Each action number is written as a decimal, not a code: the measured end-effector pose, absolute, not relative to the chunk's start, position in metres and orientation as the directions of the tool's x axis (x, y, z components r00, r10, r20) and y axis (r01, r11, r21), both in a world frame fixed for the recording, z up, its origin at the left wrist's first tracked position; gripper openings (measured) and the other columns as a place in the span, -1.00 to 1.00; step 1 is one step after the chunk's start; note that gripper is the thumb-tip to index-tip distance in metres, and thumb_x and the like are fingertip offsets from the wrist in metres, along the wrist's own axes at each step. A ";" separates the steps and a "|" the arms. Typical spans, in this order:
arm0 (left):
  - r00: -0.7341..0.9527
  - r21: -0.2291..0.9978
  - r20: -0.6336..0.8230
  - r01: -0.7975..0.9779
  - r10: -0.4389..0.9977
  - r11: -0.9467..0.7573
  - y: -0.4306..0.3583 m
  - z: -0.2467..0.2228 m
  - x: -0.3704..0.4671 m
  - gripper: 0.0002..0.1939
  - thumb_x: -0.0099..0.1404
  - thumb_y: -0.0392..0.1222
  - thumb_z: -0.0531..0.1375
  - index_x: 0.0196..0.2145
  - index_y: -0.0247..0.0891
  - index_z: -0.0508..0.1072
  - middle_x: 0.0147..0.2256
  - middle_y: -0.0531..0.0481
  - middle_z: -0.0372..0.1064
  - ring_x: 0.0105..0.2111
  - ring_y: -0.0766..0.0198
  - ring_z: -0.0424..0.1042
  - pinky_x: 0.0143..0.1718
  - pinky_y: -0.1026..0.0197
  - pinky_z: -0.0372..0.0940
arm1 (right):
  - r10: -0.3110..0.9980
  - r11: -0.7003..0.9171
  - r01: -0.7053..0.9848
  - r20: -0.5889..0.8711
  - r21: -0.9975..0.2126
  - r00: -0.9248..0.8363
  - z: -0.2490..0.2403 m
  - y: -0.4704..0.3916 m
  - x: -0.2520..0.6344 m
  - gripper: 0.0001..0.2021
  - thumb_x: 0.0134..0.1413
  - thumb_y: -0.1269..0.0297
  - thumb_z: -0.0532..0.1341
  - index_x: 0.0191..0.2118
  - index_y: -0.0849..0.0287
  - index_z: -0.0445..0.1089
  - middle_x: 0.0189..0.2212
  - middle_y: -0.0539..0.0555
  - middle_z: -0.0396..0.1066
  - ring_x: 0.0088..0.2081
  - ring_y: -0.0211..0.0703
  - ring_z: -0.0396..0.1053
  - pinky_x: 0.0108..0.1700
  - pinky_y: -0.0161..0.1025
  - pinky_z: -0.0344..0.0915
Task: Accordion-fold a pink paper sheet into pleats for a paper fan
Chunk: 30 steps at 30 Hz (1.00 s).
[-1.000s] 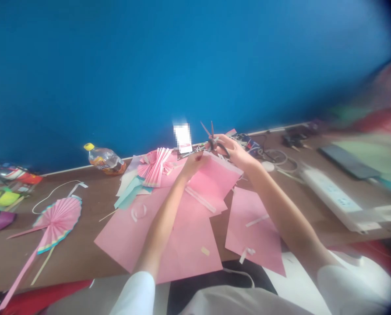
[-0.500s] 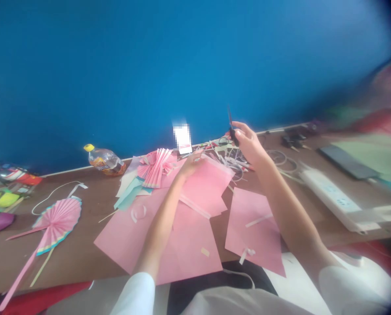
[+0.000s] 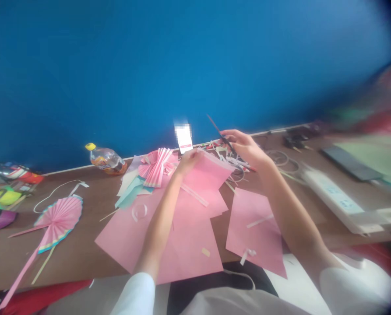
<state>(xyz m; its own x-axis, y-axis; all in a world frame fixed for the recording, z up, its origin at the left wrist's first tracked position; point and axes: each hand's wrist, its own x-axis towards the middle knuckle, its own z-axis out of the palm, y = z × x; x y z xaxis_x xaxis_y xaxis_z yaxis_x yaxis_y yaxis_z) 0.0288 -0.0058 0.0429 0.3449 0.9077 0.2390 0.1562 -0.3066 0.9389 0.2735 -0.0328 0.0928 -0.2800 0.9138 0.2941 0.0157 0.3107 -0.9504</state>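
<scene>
My left hand (image 3: 188, 161) is closed on the upper left corner of a pink sheet of paper (image 3: 213, 169), which is tilted up off the sheets beneath. Dark-handled scissors (image 3: 219, 131) are in my right hand (image 3: 243, 145), their blades pointing up and left toward the wall. The scissors are apart from the paper. Larger pink sheets (image 3: 188, 245) lie under my left forearm, with a loose white strip (image 3: 195, 194) on top. Another pink sheet (image 3: 256, 218) rests below my right forearm, bearing small paper scraps.
A pleated pink paper piece (image 3: 159, 166) and teal paper (image 3: 131, 192) lie left of my hand. Farther left are a bottle (image 3: 108, 161) and a pink folded fan (image 3: 59, 221). A lit phone (image 3: 184, 140) leans by the wall. A white power strip (image 3: 336, 197) lies at right.
My left hand has closed on the pink sheet and lifted its edge. My right hand has come slightly lower, and the scissors have tipped over to the left.
</scene>
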 end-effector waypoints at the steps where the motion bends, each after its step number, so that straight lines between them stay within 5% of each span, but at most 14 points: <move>1: 0.346 0.942 0.235 0.148 0.908 -0.301 -0.007 0.045 0.028 -0.59 0.26 0.15 0.19 -0.34 -0.32 0.48 -0.43 0.03 0.38 -0.41 0.32 0.29 -0.33 0.27 0.18 | 0.910 0.324 0.045 0.299 -0.945 -0.288 0.094 -0.033 0.273 -0.49 -0.02 0.03 0.33 0.07 0.06 0.39 -0.17 0.10 0.48 -0.23 -0.10 0.42 -0.27 -0.22 0.34; 13: 0.263 0.886 0.408 0.117 0.874 -0.448 -0.018 0.074 0.021 -0.60 0.28 0.15 0.17 -0.27 -0.27 0.53 -0.32 -0.02 0.46 -0.26 0.24 0.37 -0.16 0.23 0.22 | 0.795 0.603 0.535 0.385 -0.592 -0.469 0.099 -0.039 0.271 -0.66 -0.04 0.31 0.23 -0.08 0.08 0.53 -0.33 0.06 0.53 -0.46 -0.20 0.33 -0.36 -0.23 0.24; 30: 0.276 0.873 0.413 0.151 0.868 -0.464 -0.018 0.075 0.014 -0.55 0.26 0.19 0.18 -0.24 -0.27 0.57 -0.32 -0.05 0.49 -0.30 0.22 0.39 -0.21 0.22 0.24 | 0.770 0.638 0.606 0.381 -0.475 -0.512 0.098 -0.037 0.276 -0.64 -0.05 0.29 0.23 -0.08 0.07 0.57 -0.37 0.06 0.56 -0.47 -0.18 0.36 -0.35 -0.24 0.24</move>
<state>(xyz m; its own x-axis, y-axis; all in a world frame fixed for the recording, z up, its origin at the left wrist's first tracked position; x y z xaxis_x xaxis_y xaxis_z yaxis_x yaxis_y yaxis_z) 0.0139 -0.0176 0.0749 0.2762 0.8678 0.4130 0.1512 -0.4636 0.8730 0.2757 -0.0371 0.0985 -0.5118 0.7701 0.3808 0.6063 0.6378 -0.4750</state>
